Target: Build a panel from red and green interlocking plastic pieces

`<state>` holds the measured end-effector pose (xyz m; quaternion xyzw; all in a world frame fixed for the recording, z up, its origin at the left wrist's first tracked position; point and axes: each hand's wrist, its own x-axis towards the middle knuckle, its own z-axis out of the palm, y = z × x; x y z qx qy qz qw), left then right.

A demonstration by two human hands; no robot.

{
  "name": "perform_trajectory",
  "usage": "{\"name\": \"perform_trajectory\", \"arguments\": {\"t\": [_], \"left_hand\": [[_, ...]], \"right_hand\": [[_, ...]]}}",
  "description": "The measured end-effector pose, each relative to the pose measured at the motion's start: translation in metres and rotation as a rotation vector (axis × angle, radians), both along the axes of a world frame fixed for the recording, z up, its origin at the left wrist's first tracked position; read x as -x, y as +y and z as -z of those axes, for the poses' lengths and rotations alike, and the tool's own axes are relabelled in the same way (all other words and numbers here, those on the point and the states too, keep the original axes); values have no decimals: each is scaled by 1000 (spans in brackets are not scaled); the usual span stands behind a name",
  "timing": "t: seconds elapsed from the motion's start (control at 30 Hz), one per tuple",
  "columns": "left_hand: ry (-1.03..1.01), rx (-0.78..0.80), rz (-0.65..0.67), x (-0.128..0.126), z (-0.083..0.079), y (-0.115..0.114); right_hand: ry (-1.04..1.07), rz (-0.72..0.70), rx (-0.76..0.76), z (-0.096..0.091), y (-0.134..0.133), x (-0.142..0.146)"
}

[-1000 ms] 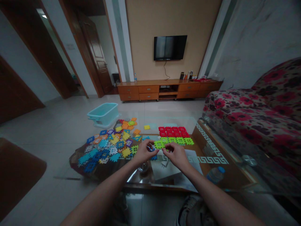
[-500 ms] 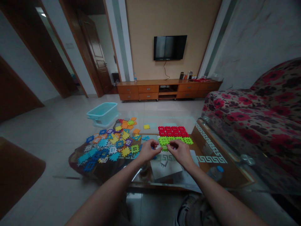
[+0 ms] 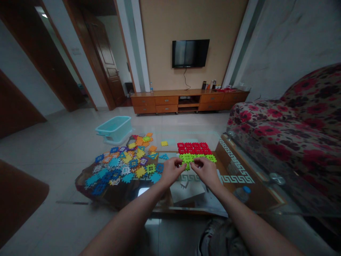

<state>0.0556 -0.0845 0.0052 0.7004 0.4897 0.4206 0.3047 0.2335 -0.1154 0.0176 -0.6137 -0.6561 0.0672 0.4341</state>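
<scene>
Green interlocking tiles (image 3: pixel 187 158) sit pinched in a narrow grip between the fingertips of the left hand (image 3: pixel 172 171) and right hand (image 3: pixel 206 173), touching the red tile block (image 3: pixel 193 148) near the far edge of the glass tabletop (image 3: pixel 191 133); a loose multicoloured tile heap (image 3: pixel 119 167) covers the left end.

Bare hands (image 3: pixel 172 171), bare forearms (image 3: pixel 247 217), loose grey patterned shorts (image 3: pixel 221 238)

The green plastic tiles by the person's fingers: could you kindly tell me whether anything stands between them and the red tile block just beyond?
Nothing visible does: the green tiles appear to sit directly against the near edge of the red tile block, with the left hand and right hand on the near side.
</scene>
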Motion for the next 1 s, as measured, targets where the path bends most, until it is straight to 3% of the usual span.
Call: {"name": "perform_trajectory", "arguments": {"t": [0.5,0.73,1.0], "left_hand": [[-48,44,18,-22,6,-1],[162,-96,49,-19,22,11],[249,-137,165,-9,19,8]], "right_hand": [[16,22,55,5,-3,-20],[38,93,120,13,-5,-40],[-28,86,171,26,-9,-52]]}}
